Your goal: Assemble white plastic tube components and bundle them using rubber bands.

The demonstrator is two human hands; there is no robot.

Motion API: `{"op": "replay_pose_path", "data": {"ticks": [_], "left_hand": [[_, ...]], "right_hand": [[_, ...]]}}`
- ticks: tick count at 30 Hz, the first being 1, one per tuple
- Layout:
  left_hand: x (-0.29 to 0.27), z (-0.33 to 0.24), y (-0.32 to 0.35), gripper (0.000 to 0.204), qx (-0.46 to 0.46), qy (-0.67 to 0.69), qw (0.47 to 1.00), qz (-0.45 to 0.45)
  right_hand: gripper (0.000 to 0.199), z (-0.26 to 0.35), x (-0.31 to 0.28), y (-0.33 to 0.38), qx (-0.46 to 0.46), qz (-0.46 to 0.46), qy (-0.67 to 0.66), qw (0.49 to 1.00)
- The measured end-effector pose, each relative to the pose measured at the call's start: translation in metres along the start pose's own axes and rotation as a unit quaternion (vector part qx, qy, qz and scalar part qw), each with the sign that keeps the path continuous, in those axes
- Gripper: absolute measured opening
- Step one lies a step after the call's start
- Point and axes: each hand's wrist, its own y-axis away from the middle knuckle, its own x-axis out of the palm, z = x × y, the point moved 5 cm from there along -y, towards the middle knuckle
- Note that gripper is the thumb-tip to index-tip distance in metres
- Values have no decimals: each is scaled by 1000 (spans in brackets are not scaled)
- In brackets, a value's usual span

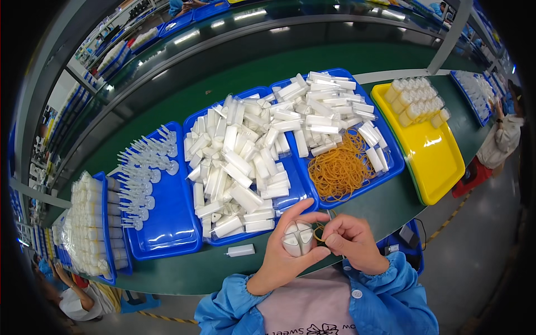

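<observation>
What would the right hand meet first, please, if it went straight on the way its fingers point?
The right hand would probably meet the white pieces held in the left hand; exact depth is unclear.

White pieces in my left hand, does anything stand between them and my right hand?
Only the rubber band by your right hand shows between it and the white pieces; nothing else visible intervenes.
</observation>
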Motion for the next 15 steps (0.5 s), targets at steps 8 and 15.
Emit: {"op": "replay_pose_path", "data": {"ticks": [8, 15], "left_hand": [[-3, 4, 3, 76, -121, 192, 968, 104], [-22, -4, 20, 83, -84, -4, 992, 89]], "right_hand": [[38, -5, -19, 1, -3, 88, -16, 996], [60, 18, -65, -7, 15, 54, -448, 892]]}}
